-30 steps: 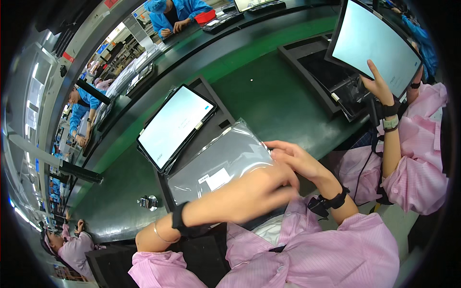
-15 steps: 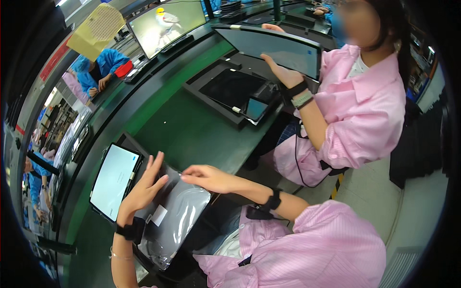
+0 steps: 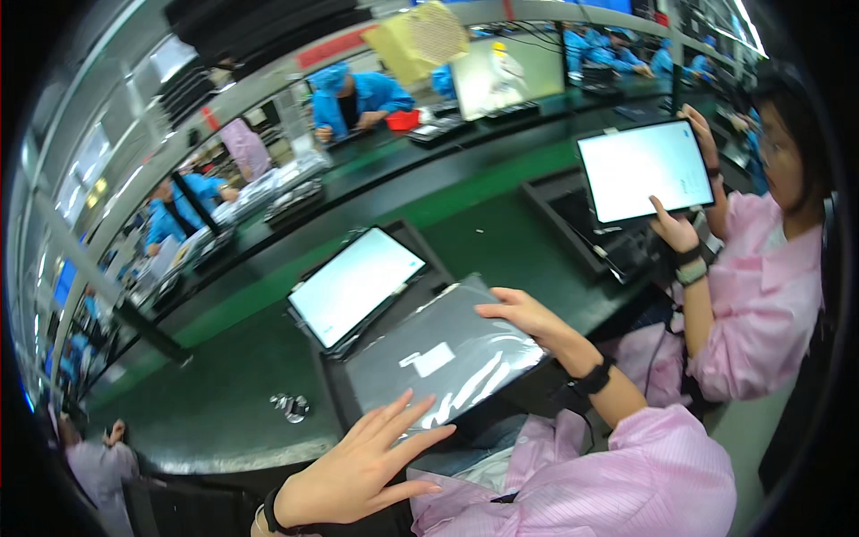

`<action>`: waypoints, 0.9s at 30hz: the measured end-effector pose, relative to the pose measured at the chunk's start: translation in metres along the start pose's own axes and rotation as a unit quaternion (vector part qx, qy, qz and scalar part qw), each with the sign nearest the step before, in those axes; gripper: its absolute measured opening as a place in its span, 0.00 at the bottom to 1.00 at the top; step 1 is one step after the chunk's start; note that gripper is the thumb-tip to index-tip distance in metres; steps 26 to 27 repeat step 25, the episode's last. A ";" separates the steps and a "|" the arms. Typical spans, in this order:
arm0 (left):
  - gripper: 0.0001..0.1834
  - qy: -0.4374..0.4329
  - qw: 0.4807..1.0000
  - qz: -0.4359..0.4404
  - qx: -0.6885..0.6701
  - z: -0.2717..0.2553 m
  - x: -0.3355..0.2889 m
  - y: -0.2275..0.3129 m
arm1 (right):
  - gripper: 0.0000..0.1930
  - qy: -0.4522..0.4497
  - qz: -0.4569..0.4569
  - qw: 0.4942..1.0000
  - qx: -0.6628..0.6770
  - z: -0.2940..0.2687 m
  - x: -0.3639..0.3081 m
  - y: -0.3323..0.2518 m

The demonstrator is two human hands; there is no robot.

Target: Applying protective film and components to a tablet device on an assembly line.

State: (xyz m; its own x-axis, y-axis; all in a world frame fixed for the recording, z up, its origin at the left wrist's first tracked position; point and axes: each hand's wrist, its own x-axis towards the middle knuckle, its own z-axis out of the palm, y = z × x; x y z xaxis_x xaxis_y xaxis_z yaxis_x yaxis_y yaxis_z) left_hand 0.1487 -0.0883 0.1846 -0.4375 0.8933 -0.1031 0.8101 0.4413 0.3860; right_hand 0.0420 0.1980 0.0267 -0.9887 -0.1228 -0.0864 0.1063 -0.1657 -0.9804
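A dark flat panel in a clear plastic sleeve point(image 3: 403, 358), with white labels on it, lies tilted in front of me. My right hand point(image 3: 537, 322) grips its far right edge, thumb side on top and some fingers hidden. Over the near left edge, my left hand point(image 3: 362, 461) is spread with nothing in it; whether its fingertips touch the plastic I cannot tell. Just beyond the sleeve, a tablet point(image 3: 358, 285) with a lit white screen rests at a slant on a black tray point(image 3: 429, 255).
On my right, a co-worker in pink holds another lit tablet point(image 3: 646, 170) above a black tray point(image 3: 586, 255). A crumpled piece of clear plastic point(image 3: 291, 407) lies on the green bench point(image 3: 224, 376) at left. A monitor point(image 3: 510, 76) and a red bin point(image 3: 403, 120) stand farther back.
My view has swung left. My left hand has drawn back toward me from the sleeve's far part, while the right has taken hold of its edge. The co-worker's tablet now stands more upright.
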 end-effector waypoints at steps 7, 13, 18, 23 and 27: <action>0.23 -0.008 0.976 -0.075 -0.203 -0.016 -0.037 -0.049 | 0.13 0.023 -0.107 0.993 0.054 0.037 -0.036 -0.067; 0.35 0.079 0.890 -0.118 -0.433 -0.015 -0.074 -0.087 | 0.13 0.182 -0.366 0.912 -0.030 0.074 -0.074 -0.094; 0.62 0.182 0.574 -0.020 -0.798 -0.026 -0.056 -0.115 | 0.14 -0.011 -0.640 0.641 -0.423 0.074 -0.073 -0.093; 0.53 0.209 0.609 -0.087 -0.760 -0.043 -0.041 -0.142 | 0.11 -0.144 -0.782 0.449 -0.408 0.066 -0.041 -0.102; 0.48 0.231 0.710 -0.114 -0.655 -0.047 -0.029 -0.158 | 0.14 -0.056 -0.807 0.353 -0.470 0.046 -0.026 -0.107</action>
